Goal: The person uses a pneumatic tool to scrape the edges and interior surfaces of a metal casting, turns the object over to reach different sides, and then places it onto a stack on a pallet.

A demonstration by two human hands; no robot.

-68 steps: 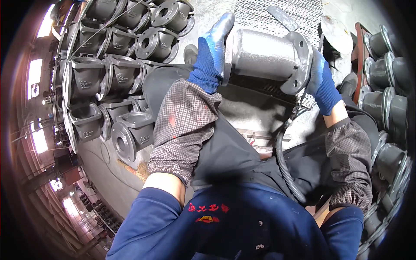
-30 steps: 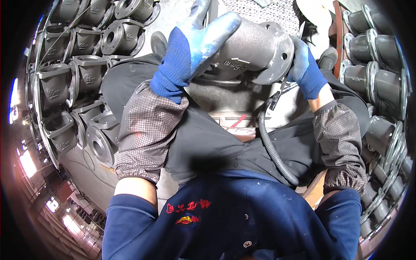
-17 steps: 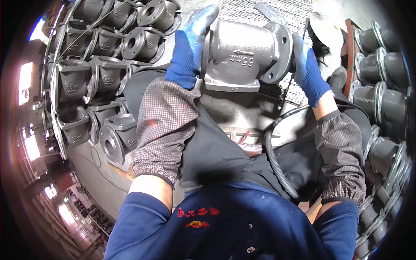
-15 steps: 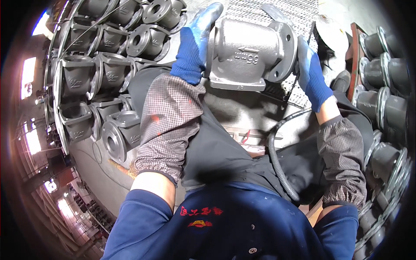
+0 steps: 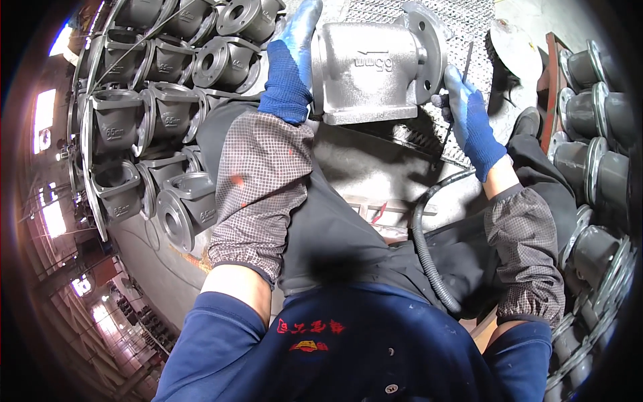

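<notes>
A grey cast-metal valve body with round end flanges and a square lower flange is between my hands, over a patterned metal plate. My left hand, in a blue knit glove with a pale coated palm, grips its left flange; the fingertips run out of the top of the picture. My right hand, gloved alike, is at the lower edge of the right flange. Its fingers lie along the rim, the dark thumb tip in front. A thin dark rod or cable passes behind that hand.
Several similar valve bodies are stacked at the left. More grey flanged castings line the right side beside a reddish-brown metal frame. A ribbed black hose curves across my right leg. A pale round disc stands beyond my right hand.
The valve body has moved slightly left and up and has turned, its raised marking now facing me more squarely. My right hand has shifted left and down along the flange.
</notes>
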